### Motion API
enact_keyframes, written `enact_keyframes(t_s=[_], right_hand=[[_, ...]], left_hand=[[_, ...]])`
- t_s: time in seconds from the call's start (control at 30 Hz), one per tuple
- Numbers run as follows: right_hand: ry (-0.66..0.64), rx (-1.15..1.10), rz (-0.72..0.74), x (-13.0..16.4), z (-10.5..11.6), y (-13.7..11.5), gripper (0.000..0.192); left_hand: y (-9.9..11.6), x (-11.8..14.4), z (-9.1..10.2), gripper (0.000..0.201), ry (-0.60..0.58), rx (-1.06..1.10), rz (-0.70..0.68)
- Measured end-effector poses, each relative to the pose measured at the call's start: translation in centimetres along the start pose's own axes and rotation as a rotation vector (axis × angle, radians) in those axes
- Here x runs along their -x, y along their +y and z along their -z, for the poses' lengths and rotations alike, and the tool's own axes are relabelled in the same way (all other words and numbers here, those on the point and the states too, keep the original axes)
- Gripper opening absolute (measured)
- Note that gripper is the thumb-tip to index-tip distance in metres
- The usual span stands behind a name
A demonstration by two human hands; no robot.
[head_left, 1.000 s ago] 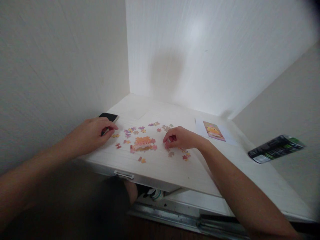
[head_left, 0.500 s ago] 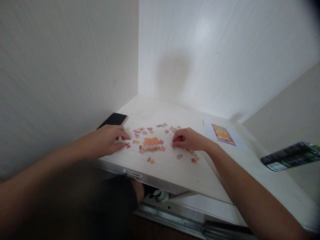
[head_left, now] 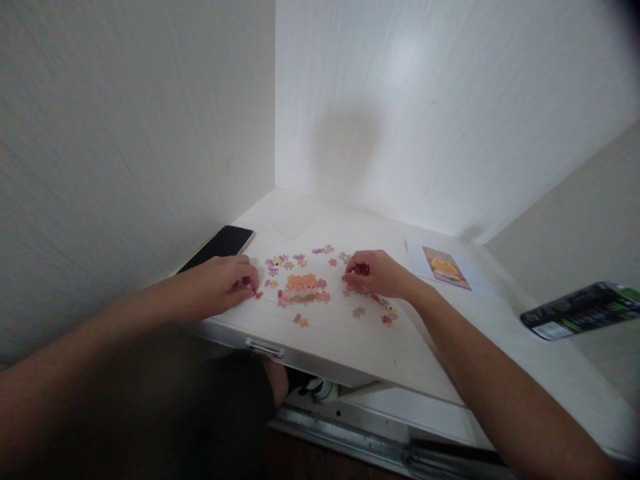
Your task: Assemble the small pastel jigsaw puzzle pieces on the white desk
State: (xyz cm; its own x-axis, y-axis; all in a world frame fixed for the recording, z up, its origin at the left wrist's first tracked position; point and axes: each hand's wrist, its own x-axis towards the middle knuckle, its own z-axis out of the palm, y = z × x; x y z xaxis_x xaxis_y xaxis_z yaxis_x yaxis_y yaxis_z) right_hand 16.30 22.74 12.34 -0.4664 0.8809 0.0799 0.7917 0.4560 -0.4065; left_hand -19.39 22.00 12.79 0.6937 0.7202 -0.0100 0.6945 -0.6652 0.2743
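Note:
A partly joined jigsaw puzzle [head_left: 304,291] in pink and orange lies flat on the white desktop. To its left, my left hand [head_left: 233,283] is closed, thumb and fingertips on a small red puzzle piece [head_left: 259,295] at the desk surface. My right hand [head_left: 373,272] hovers just right of the joined part, its fingers curled together; whether anything sits between them is hidden. Loose puzzle pieces [head_left: 301,321] lie below the joined part. More purple and yellow puzzle pieces [head_left: 278,261] are above it, and several reddish ones [head_left: 388,319] lie under and beside my right wrist.
A black phone [head_left: 220,245] lies at the left wall. On the right, a paper sheet with a printed picture [head_left: 447,268] rests on the desk [head_left: 350,347]. Beyond it stands a dark can or bottle [head_left: 580,311]. A drawer handle [head_left: 265,347] juts from the front edge.
My left hand has shifted slightly down and its fingertips have closed onto the red puzzle piece. My right hand has moved a little up and left, still curled.

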Motion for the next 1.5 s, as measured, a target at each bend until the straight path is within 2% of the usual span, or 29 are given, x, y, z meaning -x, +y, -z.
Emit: enact_keyframes(t_s=[0.2, 0.33, 0.5, 0.63, 0.73, 0.93, 1.23, 1.3, 1.37, 1.43, 1.5], right_hand=[[0.184, -0.094, 0.078, -0.1, -0.1, -0.4, 0.021], [0.238, -0.254, 0.084, 0.0, -0.6, -2.0, 0.023], [0.125, -0.485, 0.153, 0.6, -2.2, -5.1, 0.023], [-0.005, -0.598, 0.161, 0.9, -3.1, -5.9, 0.023], [0.029, -0.534, 0.197, 0.8, -3.0, -5.5, 0.018], [0.261, -0.321, 0.476, 0.7, -2.5, -5.2, 0.014], [0.302, -0.2, 0.547, 0.7, -2.4, -5.3, 0.013], [0.305, -0.178, 0.545, 0.6, -2.2, -5.1, 0.013], [0.266, -0.124, 0.52, 0.6, -2.1, -4.6, 0.014], [0.195, -0.043, 0.484, 0.5, -1.9, -3.9, 0.015], [0.123, 0.033, 0.464, 0.4, -1.7, -3.5, 0.017]], left_hand=[[0.7, -0.1, 0.6, 0.02, -0.023, 0.074, 0.08], [1.8, -0.2, 0.7, 0.025, 0.049, 0.235, 0.094], [5.2, -1.4, -0.9, 0.027, 0.145, 0.576, 0.114], [7.8, -2.6, -2.4, 0.024, 0.223, 0.726, 0.124], [8.5, -3.3, -2.8, 0.026, 0.266, 0.813, 0.171], [8.4, -4.0, -2.8, 0.027, 0.293, 0.962, 0.216], [8.3, -4.2, -2.8, 0.028, 0.287, 1.089, 0.302], [8.0, -4.2, -2.8, 0.029, 0.305, 1.028, 0.297], [7.5, -4.2, -2.9, 0.029, 0.365, 0.805, 0.251], [6.8, -4.1, -3.1, 0.029, 0.423, 0.476, 0.104], [6.3, -4.0, -3.5, 0.03, 0.421, 0.209, -0.071]])
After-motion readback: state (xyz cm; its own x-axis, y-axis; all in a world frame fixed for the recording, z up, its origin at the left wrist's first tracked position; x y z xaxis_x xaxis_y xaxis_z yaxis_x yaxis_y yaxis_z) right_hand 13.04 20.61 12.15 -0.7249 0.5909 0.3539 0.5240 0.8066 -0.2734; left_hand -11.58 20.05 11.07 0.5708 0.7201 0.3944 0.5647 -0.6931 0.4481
